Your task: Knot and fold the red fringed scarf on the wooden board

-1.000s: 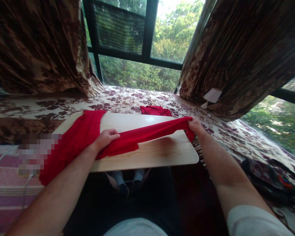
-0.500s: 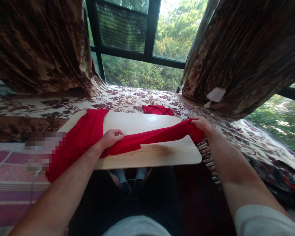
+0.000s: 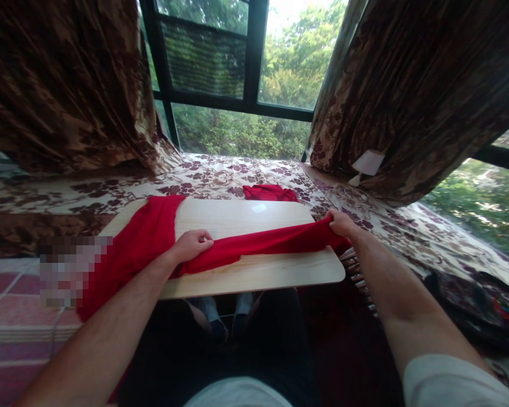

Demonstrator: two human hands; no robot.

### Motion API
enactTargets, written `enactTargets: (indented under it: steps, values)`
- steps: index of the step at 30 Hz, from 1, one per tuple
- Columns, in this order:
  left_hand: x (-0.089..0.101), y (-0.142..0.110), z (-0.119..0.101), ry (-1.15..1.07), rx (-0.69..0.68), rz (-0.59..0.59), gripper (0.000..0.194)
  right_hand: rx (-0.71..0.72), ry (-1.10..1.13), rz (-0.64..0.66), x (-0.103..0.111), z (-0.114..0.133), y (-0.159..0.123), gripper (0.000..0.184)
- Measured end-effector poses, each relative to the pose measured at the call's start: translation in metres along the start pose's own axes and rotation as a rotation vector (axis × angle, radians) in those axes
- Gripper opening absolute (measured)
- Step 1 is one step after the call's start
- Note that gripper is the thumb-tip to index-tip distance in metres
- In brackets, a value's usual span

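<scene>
A red cloth (image 3: 152, 243) is stretched across the wooden counter (image 3: 254, 271), gripped mid-length by the closed left hand (image 3: 192, 245) and pinched at its end by the right hand (image 3: 341, 223) at the counter's right edge.

We pinch a red cloth (image 3: 254, 244) taut across the bench (image 3: 254, 271), left hand (image 3: 192, 245) and right hand (image 3: 341, 223) gripping it.

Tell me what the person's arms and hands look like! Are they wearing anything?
Both forearms are bare, with no gloves, watch or rings that show. The left hand and right hand are uncovered. A short white fabric sleeve covers the right upper arm; the left arm's sleeve is out of view.
</scene>
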State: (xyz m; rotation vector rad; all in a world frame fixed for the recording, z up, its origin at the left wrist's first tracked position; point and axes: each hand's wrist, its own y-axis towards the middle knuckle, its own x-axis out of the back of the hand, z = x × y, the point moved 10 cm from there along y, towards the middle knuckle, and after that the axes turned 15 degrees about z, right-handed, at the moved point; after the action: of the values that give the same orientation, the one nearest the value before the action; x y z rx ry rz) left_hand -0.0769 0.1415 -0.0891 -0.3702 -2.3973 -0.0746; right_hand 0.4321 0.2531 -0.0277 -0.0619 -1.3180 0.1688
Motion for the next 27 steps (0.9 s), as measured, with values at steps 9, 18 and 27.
enactTargets:
  steps: [9, 18, 27]
  values:
    - [-0.001, 0.0, -0.001, 0.018, -0.003, -0.006, 0.028, -0.028, -0.148, -0.007, -0.011, -0.01, -0.001, 0.024]
    - [-0.002, 0.0, 0.005, 0.059, 0.041, 0.027, 0.036, -0.015, -0.031, 0.074, -0.052, -0.024, -0.003, 0.023]
    - [-0.004, 0.001, 0.008, 0.091, 0.059, 0.047, 0.039, -0.096, 0.231, -0.217, -0.011, -0.035, -0.026, 0.017]
